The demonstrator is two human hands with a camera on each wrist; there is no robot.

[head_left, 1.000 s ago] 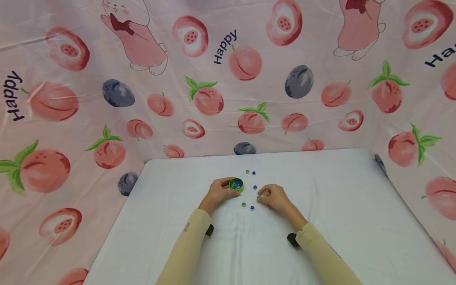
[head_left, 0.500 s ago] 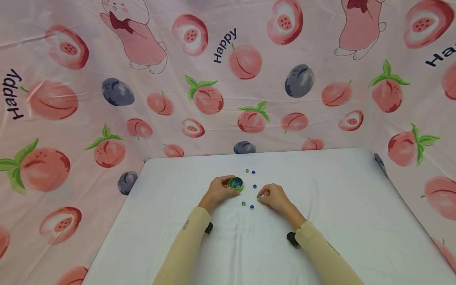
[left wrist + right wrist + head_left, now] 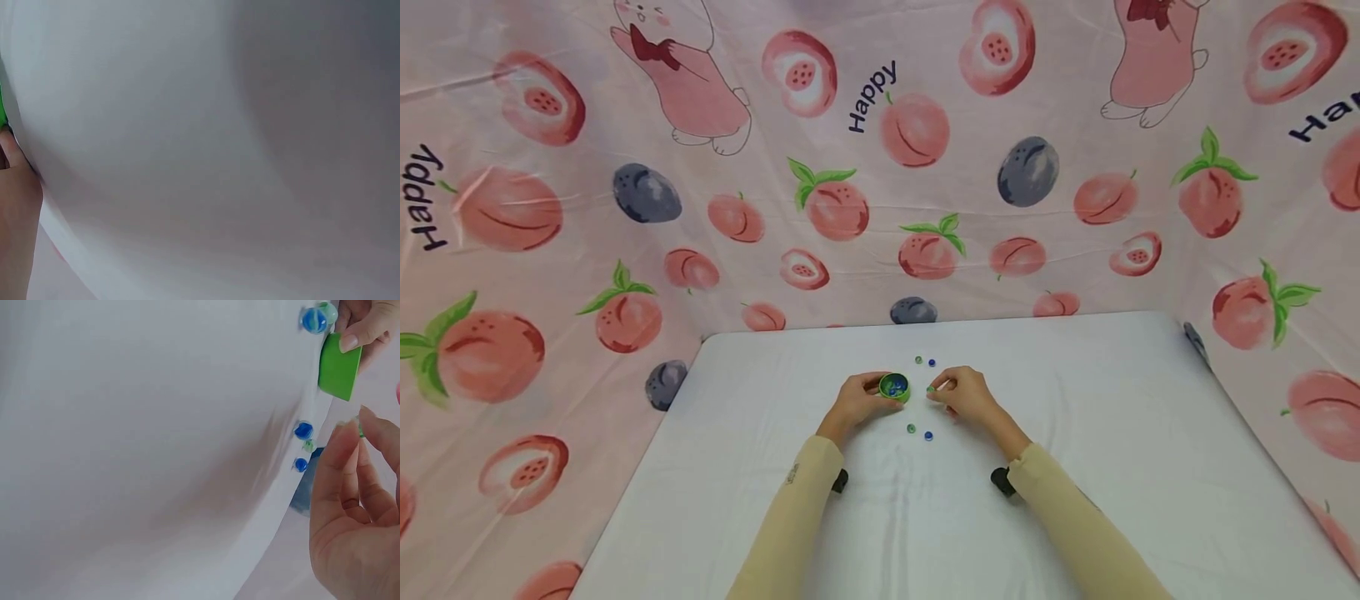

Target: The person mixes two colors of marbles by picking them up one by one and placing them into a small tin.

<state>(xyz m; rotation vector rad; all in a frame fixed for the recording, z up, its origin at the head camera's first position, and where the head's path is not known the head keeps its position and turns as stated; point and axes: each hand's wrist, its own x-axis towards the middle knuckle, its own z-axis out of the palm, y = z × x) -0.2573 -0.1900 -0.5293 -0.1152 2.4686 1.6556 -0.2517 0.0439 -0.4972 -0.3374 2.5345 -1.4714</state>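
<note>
My left hand (image 3: 859,398) grips a small bright green cup (image 3: 906,397) from its left side, fingers behind and thumb in front. Blue and green marbles (image 3: 895,387) lie inside the cup. Just right of it, my right hand (image 3: 966,393) pinches a green marble (image 3: 930,390) between thumb and index fingertip. The right wrist view has this pinched marble (image 3: 360,427) mostly hidden by the fingertips, apart from the cup (image 3: 339,367). Only the edge of the left hand (image 3: 17,206) and a sliver of green show in the left wrist view.
On the white table (image 3: 1045,517), a green marble (image 3: 918,360) and a blue marble (image 3: 932,362) lie beyond the hands. Nearer are another green marble (image 3: 912,428) and a blue marble (image 3: 928,436). A further blue marble (image 3: 304,430) shows in the right wrist view. Fruit-patterned cloth (image 3: 850,150) surrounds the table.
My right hand has lifted the green marble from its place on the table and moved it left and away, closer to the cup. The left hand and cup stay nearly still.
</note>
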